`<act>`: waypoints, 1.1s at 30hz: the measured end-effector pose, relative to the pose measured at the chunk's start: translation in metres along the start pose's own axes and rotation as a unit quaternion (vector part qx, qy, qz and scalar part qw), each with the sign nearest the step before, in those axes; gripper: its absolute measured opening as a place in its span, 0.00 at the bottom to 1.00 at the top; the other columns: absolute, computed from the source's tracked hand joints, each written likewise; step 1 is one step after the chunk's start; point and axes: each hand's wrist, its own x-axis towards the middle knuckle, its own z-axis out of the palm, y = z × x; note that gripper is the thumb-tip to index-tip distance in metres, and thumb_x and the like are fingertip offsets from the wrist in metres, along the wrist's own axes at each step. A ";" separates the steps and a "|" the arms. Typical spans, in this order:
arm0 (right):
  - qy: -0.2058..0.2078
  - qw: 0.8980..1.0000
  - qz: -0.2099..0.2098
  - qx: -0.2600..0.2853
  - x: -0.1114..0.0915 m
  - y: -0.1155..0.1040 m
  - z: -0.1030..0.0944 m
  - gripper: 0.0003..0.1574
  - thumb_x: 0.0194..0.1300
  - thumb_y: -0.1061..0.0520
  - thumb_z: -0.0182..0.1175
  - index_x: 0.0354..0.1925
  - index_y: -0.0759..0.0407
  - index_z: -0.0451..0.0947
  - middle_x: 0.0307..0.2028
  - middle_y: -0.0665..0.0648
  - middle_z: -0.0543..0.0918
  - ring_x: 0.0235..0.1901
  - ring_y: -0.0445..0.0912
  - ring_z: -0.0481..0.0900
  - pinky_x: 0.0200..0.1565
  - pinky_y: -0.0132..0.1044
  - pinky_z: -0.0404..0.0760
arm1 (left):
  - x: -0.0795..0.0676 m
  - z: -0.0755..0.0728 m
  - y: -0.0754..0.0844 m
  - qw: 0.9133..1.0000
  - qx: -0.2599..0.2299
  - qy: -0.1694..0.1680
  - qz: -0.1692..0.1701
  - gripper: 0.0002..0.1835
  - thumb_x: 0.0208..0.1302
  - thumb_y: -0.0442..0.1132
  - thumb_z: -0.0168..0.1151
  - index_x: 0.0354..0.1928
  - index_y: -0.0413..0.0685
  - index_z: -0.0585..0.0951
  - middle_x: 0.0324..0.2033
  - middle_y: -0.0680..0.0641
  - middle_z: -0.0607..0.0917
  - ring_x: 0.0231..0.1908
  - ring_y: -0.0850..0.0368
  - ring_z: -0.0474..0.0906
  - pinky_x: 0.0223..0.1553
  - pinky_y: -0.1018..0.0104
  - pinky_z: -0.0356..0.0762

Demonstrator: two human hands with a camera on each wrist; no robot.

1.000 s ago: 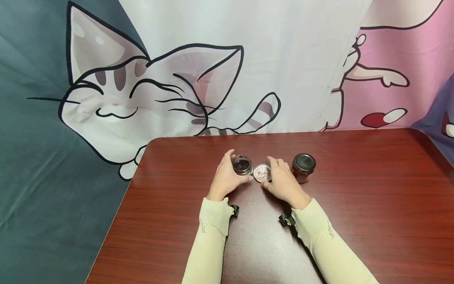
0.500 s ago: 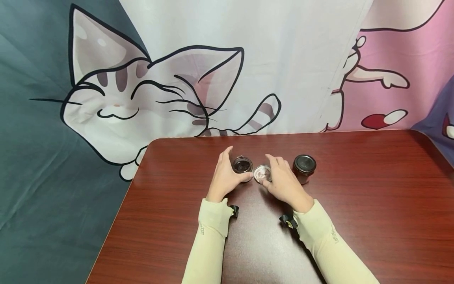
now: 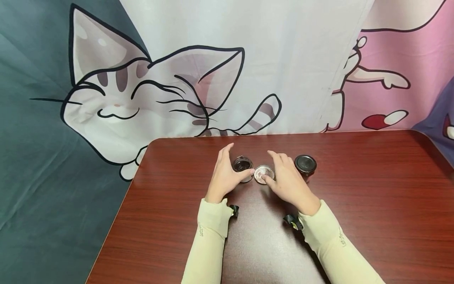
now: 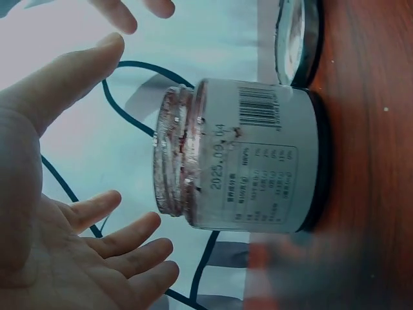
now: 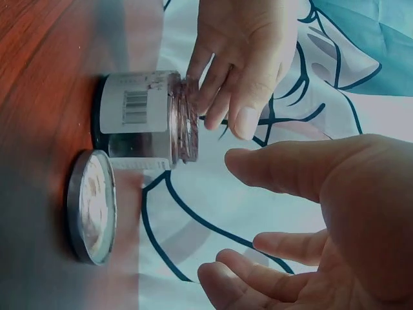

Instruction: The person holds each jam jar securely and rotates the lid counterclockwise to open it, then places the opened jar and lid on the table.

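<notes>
An open glass jar (image 3: 242,163) with a white printed label stands upright on the table, dark residue round its threaded rim. Close beside it a metal lid (image 3: 261,172) lies flat, silvery inside up. My left hand (image 3: 224,175) is just left of the jar, thumb and fingers spread; in the left wrist view that hand (image 4: 84,239) is apart from the jar (image 4: 251,161). Over the lid's right side hovers my right hand (image 3: 288,180), fingers loosely spread and holding nothing. The right wrist view shows a gap between this hand (image 5: 303,213) and the lid (image 5: 94,206).
A second jar (image 3: 306,165) with a dark lid on stands behind and right of my right hand, partly hidden by it. The reddish-brown wooden table (image 3: 152,221) ends at a cartoon-print curtain (image 3: 301,79) at the back.
My right hand has drawn back slightly to the right, uncovering more of the lid. The left hand's fingers have spread a little away from the jar. Jars and lid stay put.
</notes>
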 end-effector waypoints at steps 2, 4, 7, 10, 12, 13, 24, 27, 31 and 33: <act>0.002 1.000 -0.001 -0.001 -0.001 0.001 -0.002 0.45 0.60 0.60 0.69 0.69 0.74 0.61 0.56 0.75 0.73 0.57 0.67 0.70 0.61 0.59 0.68 | 0.000 0.000 0.001 1.000 -0.002 0.001 0.004 0.56 0.49 0.53 0.79 0.77 0.50 0.57 0.73 0.44 0.61 0.69 0.44 0.65 0.66 0.48 0.66; 0.005 1.000 -0.003 -0.003 -0.002 0.001 -0.005 0.45 0.60 0.60 0.69 0.69 0.74 0.61 0.56 0.75 0.73 0.57 0.68 0.70 0.61 0.59 0.67 | 0.000 -0.001 0.003 1.000 -0.003 0.002 0.006 0.56 0.49 0.53 0.79 0.77 0.50 0.57 0.73 0.44 0.61 0.69 0.43 0.65 0.66 0.48 0.66; 0.016 1.000 -0.009 -0.002 -0.004 0.002 -0.008 0.45 0.60 0.60 0.69 0.69 0.74 0.61 0.56 0.74 0.73 0.58 0.67 0.69 0.61 0.60 0.66 | 0.000 -0.001 0.005 1.000 -0.003 0.003 0.009 0.56 0.50 0.52 0.79 0.77 0.49 0.57 0.73 0.44 0.61 0.69 0.42 0.65 0.66 0.47 0.66; 0.030 0.999 -0.020 -0.002 -0.006 0.002 -0.012 0.45 0.60 0.59 0.69 0.69 0.74 0.62 0.56 0.74 0.73 0.58 0.67 0.69 0.62 0.60 0.66 | 0.000 -0.002 0.008 1.000 0.001 0.003 0.009 0.56 0.50 0.52 0.79 0.77 0.50 0.57 0.73 0.45 0.61 0.69 0.44 0.65 0.65 0.48 0.66; 0.039 0.999 -0.026 -0.003 -0.007 0.003 -0.015 0.44 0.61 0.58 0.69 0.68 0.73 0.62 0.56 0.74 0.73 0.58 0.67 0.69 0.62 0.59 0.65 | -0.001 -0.002 0.010 1.000 0.006 0.002 0.011 0.56 0.50 0.52 0.78 0.77 0.50 0.57 0.73 0.45 0.61 0.69 0.46 0.65 0.66 0.49 0.66; 0.044 0.999 -0.029 -0.003 -0.008 0.004 -0.017 0.44 0.61 0.58 0.69 0.68 0.73 0.63 0.55 0.74 0.73 0.58 0.66 0.69 0.62 0.59 0.65 | -0.001 -0.002 0.011 1.000 0.007 0.002 0.011 0.55 0.50 0.52 0.78 0.77 0.50 0.57 0.73 0.45 0.61 0.69 0.47 0.65 0.66 0.49 0.66; 0.100 0.994 -0.036 0.006 -0.015 0.011 -0.034 0.41 0.58 0.63 0.70 0.66 0.71 0.67 0.54 0.71 0.75 0.52 0.66 0.69 0.55 0.58 0.67 | -0.001 -0.001 0.021 0.999 0.008 0.013 0.038 0.55 0.49 0.52 0.79 0.76 0.49 0.58 0.72 0.46 0.63 0.67 0.50 0.66 0.65 0.52 0.67; 0.104 0.994 -0.032 0.005 -0.015 0.012 -0.038 0.40 0.58 0.63 0.70 0.66 0.70 0.67 0.53 0.71 0.75 0.52 0.66 0.69 0.55 0.57 0.67 | -0.001 0.001 0.022 0.999 0.010 0.017 0.046 0.55 0.49 0.52 0.79 0.76 0.49 0.59 0.71 0.46 0.64 0.66 0.51 0.67 0.65 0.52 0.68; 0.105 0.994 -0.024 0.005 -0.017 0.014 -0.042 0.40 0.59 0.62 0.70 0.66 0.70 0.68 0.55 0.72 0.74 0.55 0.68 0.68 0.58 0.59 0.66 | -0.003 0.004 0.024 0.998 0.009 0.017 0.055 0.54 0.49 0.51 0.79 0.75 0.47 0.60 0.70 0.45 0.64 0.66 0.50 0.68 0.65 0.52 0.68; 0.104 0.994 -0.018 0.004 -0.018 0.014 -0.044 0.39 0.59 0.62 0.70 0.66 0.71 0.68 0.56 0.73 0.74 0.57 0.69 0.67 0.58 0.60 0.66 | -0.004 0.006 0.025 0.998 0.009 0.015 0.059 0.54 0.49 0.51 0.79 0.75 0.46 0.60 0.70 0.45 0.64 0.66 0.50 0.67 0.65 0.52 0.67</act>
